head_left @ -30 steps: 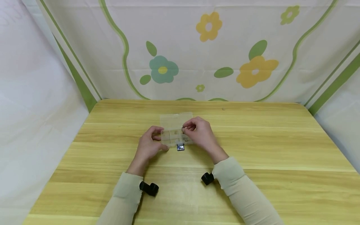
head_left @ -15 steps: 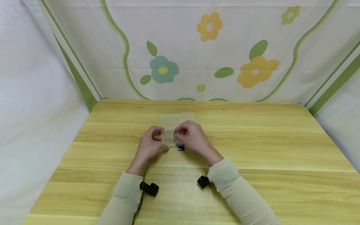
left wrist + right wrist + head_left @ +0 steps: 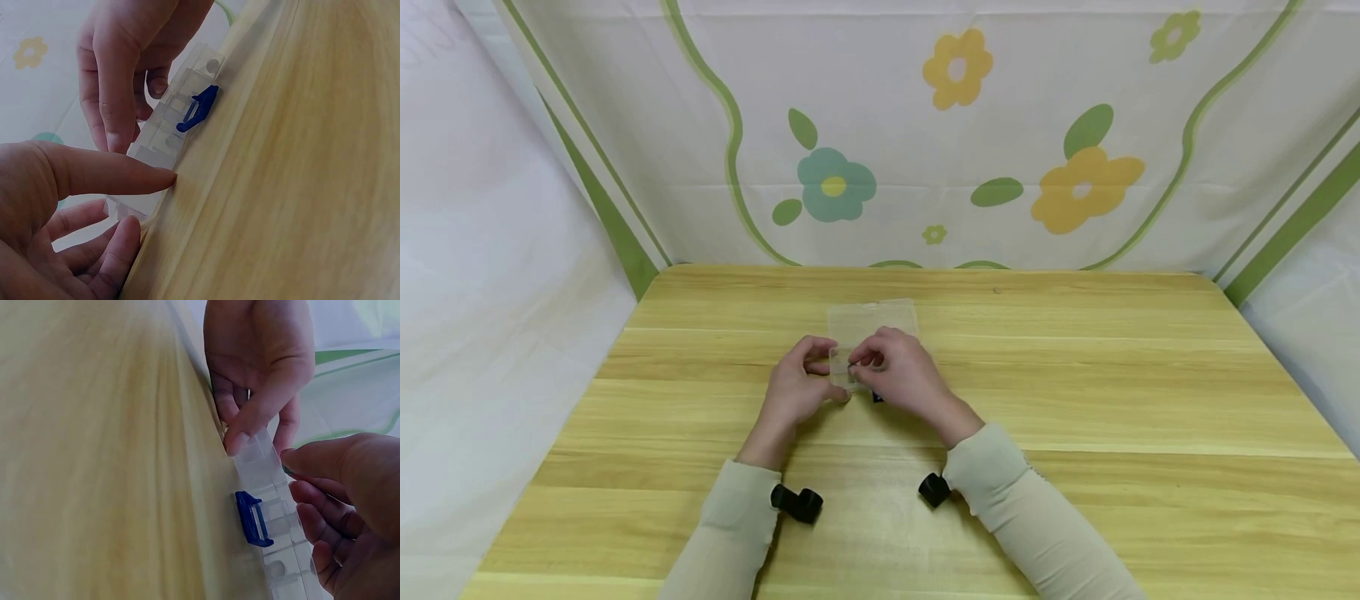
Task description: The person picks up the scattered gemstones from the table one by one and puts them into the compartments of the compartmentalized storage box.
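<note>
Right hand [image 3: 898, 375] slid left — over clear ridged box [image 3: 272, 487].

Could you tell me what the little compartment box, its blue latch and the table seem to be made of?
The compartment box looks like clear, slightly frosted plastic: its dividers show through the walls. The blue latch appears to be opaque moulded plastic with a smooth, faintly glossy surface. The table looks like pale wood or wood-look laminate, with plank seams and grain; which one, the pictures cannot settle.

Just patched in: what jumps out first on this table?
Both hands meet mid-table over a clear compartment box, its lid open toward the far edge. The left hand grips its left end; the right hand reaches into the compartments. A blue latch hangs on the box's near side.
</note>
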The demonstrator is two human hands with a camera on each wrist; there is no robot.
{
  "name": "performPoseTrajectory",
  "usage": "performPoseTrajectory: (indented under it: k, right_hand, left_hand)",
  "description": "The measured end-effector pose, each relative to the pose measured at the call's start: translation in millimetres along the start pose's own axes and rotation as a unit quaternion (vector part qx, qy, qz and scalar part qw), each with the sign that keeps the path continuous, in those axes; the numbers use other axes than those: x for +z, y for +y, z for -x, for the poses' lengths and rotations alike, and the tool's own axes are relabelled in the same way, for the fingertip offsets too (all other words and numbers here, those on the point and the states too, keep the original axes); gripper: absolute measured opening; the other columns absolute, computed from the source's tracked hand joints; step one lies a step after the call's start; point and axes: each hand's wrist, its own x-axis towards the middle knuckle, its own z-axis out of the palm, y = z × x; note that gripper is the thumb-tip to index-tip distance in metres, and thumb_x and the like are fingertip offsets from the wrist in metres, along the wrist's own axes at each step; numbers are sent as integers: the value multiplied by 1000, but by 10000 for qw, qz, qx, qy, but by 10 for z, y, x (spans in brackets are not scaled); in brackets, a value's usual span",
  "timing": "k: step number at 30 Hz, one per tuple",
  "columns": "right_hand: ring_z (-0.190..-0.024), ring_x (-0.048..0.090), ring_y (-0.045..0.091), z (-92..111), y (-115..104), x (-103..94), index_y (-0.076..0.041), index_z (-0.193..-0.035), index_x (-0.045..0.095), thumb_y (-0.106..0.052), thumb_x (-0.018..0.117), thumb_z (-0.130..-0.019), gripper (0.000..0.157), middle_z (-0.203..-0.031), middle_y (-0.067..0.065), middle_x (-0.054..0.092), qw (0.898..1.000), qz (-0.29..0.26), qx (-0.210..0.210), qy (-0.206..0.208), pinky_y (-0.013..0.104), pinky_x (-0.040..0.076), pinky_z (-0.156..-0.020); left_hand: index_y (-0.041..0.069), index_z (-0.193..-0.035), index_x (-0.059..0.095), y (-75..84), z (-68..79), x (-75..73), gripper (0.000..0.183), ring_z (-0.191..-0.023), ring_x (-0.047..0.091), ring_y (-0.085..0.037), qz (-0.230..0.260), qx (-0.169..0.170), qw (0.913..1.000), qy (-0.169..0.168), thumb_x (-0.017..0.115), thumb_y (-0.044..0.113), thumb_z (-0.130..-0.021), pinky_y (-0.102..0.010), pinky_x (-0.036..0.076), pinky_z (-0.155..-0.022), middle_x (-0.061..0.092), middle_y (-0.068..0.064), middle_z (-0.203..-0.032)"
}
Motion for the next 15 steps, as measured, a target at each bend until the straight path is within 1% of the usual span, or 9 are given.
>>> performPoseTrajectory:
  k: [7, 15]
  right_hand:
    - [-90, 65, 16, -3, 1, 27, -15, -99, 82, -17, 82, -94, 6, -94, -1, 70, 9997, 227, -88, -11, 33, 55, -81]
    - [-91, 65, 17, -5, 11, 33, -15, -99, 82, -17, 83, -93, 7, -94, 0, 70, 9994, 309, -129, 7, 33, 55, -82]
  left_hand:
    - [18, -139, 66, -2, -4, -3, 71, -125, 63, -29, 17, 10, 10000, -23, 89, -2, -75, -46, 54, -100, 65, -5, -148]
    - [17, -139, 66, 1, -3, 1, 71, -125, 64, -30, 69, 24, 10000, -31, 89, -3, -75, -45, 54, -100, 66, -5, -147]
